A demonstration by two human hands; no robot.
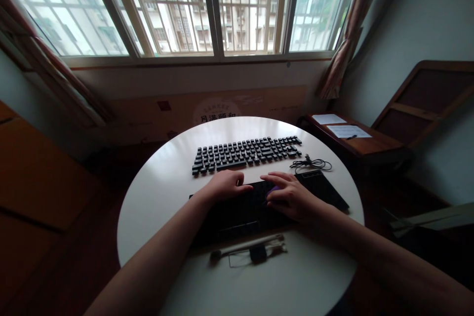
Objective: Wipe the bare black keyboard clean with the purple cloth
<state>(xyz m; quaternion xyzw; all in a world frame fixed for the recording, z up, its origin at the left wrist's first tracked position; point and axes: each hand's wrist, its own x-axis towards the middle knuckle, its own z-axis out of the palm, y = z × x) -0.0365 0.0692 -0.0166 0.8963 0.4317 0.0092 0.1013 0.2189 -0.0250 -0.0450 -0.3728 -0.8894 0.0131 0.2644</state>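
On the round white table lies a black keyboard base (237,215), its key area bare of caps as far as I can see. My left hand (225,183) is closed over its far edge, thumb stretched to the right across the top. My right hand (292,195) is bent over the right half of the base, fingers curled around a small purple thing (273,190), mostly hidden, whose kind I cannot make out. Beyond both hands the black keycaps (246,154) are laid out in rows like a keyboard.
A coiled black cable (313,164) lies at the far right of the table (148,207). Near me are a brush (244,247) and a wire tool with a dark handle (258,253). A wooden chair holding papers (348,131) and a pen stands right. A barred window is ahead.
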